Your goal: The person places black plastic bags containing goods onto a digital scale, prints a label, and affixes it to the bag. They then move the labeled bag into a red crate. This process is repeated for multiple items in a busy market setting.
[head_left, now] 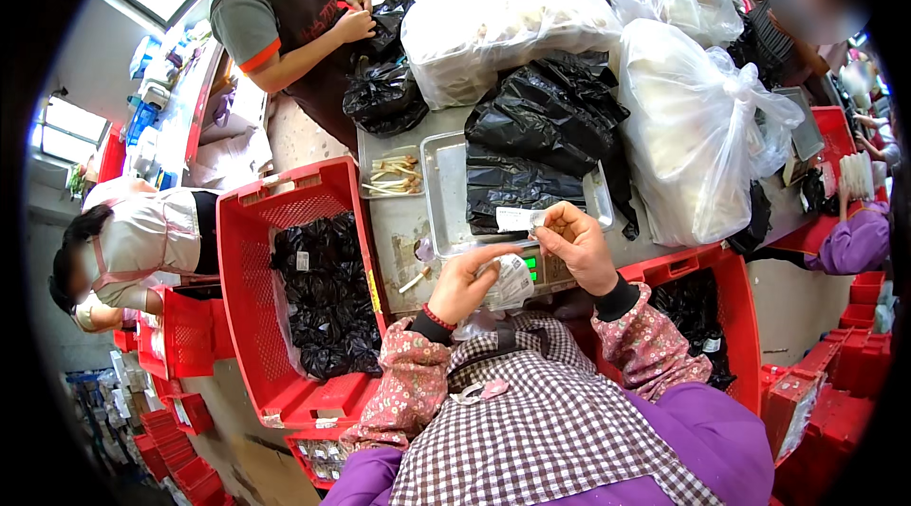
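Note:
Both my hands are raised over the near edge of the metal table. My right hand (576,248) pinches a small white printed label (517,219) between thumb and fingertips. A roll of white printed labels (512,280) hangs at my left hand (462,283), which curls around its edge with the index finger stretched toward the right hand. Just beyond the hands, a filled black plastic bag (531,140) rests on a shallow metal tray (440,174). Between my hands, a green lit display (532,269) shows below the tray.
Red crates (237,250) with black bags (327,302) stand left and right of me. Large white plastic bags (688,136) crowd the table's far and right sides. A small tray of pale sticks (394,174) lies to the left. A co-worker (285,31) stands across the table.

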Tool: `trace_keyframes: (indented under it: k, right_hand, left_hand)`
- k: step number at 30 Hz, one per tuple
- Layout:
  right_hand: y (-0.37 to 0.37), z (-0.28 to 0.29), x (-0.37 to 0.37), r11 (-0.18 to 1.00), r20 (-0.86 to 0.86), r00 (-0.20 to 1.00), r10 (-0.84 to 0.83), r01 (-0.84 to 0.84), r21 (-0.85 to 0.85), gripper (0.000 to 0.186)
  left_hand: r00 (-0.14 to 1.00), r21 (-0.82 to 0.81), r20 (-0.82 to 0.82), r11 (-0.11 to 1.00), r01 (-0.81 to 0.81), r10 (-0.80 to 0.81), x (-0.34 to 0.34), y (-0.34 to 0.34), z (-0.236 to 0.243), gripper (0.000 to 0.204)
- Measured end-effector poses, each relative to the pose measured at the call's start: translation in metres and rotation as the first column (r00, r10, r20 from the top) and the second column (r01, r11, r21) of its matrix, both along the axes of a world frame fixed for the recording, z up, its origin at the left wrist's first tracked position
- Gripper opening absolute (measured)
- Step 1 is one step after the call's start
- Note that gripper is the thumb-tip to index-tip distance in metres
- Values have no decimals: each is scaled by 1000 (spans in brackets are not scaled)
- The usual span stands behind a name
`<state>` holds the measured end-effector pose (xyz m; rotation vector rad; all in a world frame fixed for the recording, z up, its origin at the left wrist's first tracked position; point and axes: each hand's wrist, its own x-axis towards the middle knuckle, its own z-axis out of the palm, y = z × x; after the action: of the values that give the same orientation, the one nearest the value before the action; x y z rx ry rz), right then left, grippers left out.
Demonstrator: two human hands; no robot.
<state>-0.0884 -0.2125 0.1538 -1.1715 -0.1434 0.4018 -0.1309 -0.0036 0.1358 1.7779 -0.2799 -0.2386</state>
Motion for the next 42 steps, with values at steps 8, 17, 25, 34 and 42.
trace_keyframes:
  k: [8,17,25,34,42]
  right_hand:
    - [21,-2,-16,999,-145,989,-7,1,-42,13]
    - [22,-13,-23,944,134,989,-54,95,-315,13]
    - [16,0,-25,856,246,966,-80,193,-479,16]
    - [4,-5,-23,938,29,999,13,-3,-346,23]
    - [-3,3,-8,970,57,998,0,14,-244,17]
  left_hand:
    - [922,-122,-228,930,-347,314,-13,-4,11,25]
    - [903,-202,-220,889,-411,368,-17,-4,10,23]
    - [949,-94,-135,950,-299,286,-18,-3,9,22]
    - [963,113,59,957,-266,261,-15,-3,21,17]
    - [966,23,-35,967,-254,255,-16,-6,20,14]
